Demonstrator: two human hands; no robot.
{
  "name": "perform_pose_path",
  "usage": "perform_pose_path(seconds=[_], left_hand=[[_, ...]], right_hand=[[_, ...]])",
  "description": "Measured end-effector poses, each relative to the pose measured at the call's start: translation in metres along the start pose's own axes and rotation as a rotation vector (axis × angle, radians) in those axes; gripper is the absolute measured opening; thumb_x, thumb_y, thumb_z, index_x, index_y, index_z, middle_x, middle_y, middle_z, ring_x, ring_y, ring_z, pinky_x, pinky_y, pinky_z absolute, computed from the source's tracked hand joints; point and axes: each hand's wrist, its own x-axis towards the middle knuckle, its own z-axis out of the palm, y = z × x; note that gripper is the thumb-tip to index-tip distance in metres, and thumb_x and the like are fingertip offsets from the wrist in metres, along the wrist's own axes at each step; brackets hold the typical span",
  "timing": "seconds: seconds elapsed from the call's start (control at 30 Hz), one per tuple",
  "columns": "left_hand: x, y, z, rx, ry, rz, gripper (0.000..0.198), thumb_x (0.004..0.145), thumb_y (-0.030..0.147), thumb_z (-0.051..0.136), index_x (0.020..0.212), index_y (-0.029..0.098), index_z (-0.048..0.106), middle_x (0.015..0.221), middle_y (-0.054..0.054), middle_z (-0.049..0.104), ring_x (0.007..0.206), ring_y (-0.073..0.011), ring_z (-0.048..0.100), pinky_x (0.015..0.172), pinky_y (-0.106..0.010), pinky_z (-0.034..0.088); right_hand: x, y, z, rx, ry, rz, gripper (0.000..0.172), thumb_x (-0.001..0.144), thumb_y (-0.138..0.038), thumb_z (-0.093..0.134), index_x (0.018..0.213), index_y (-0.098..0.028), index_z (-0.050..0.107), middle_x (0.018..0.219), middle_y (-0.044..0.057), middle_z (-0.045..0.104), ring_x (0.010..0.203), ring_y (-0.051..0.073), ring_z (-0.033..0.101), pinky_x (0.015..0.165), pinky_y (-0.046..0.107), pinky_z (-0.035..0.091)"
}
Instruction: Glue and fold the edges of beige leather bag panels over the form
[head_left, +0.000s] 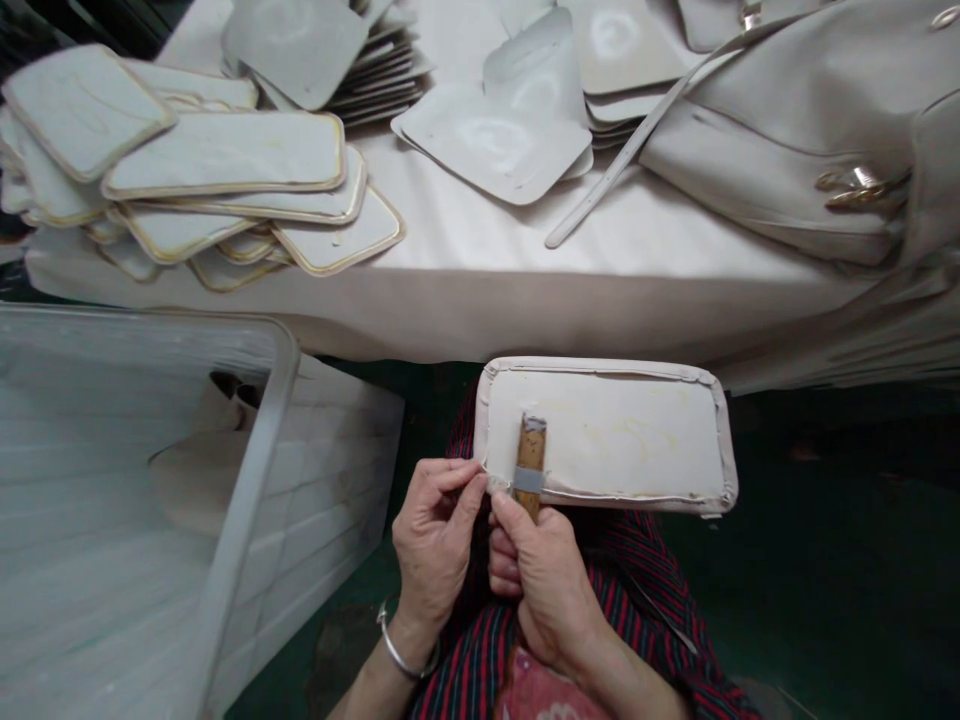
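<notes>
A white rectangular panel (630, 430) with rounded corners rests on my lap, its light covering folded over around the border. At its near left corner, the thumb and fingertips of my left hand (435, 530) pinch the folded edge. My right hand (544, 570) is wrapped around a brown tool handle (532, 445) with a grey band of tape around it. This handle points away from me over the panel's left part, and the tool's other end is hidden in the fist. My right thumb presses at the panel's near edge, beside my left fingertips.
A cloth-covered table (480, 290) stands ahead. On it lie a heap of yellow-edged panels (225, 150), thin grey-white sheets (510, 150) and a beige bag (787, 150) with a hanging strap (600, 195). At left is a large white bin (315, 500) with beige pieces (199, 470) inside.
</notes>
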Motion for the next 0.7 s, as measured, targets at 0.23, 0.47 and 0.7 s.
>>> perform_pose_path(seconds=[0.23, 0.47, 0.7], left_hand=[[0.000, 0.011, -0.002, 0.261, 0.005, 0.225, 0.013, 0.085, 0.015, 0.061, 0.095, 0.022, 0.065, 0.094, -0.002, 0.058, 0.093, -0.0144, 0.059, 0.086, -0.029, 0.049], [0.011, 0.007, -0.017, 0.177, -0.164, 0.171, 0.017, 0.087, 0.020, 0.061, 0.103, 0.024, 0.065, 0.101, -0.003, 0.057, 0.099, -0.0159, 0.058, 0.088, -0.030, 0.049], [0.006, 0.007, -0.013, 0.098, -0.152, 0.102, 0.016, 0.082, 0.026, 0.068, 0.098, 0.024, 0.067, 0.099, -0.003, 0.060, 0.095, -0.0171, 0.060, 0.085, -0.030, 0.049]], right_hand=[[0.012, 0.015, 0.005, -0.023, 0.214, -0.151, 0.048, 0.066, -0.055, 0.078, 0.075, -0.018, 0.048, 0.049, -0.012, 0.030, 0.038, 0.002, 0.022, 0.034, 0.016, 0.019], [0.019, 0.017, 0.016, 0.004, 0.211, -0.180, 0.049, 0.067, -0.057, 0.076, 0.075, -0.018, 0.048, 0.049, -0.012, 0.031, 0.038, 0.002, 0.022, 0.034, 0.016, 0.019], [0.002, 0.001, -0.024, -0.006, -0.184, -0.053, 0.050, 0.083, -0.063, 0.059, 0.070, -0.015, 0.053, 0.052, -0.010, 0.026, 0.044, 0.004, 0.024, 0.043, 0.018, 0.025]])
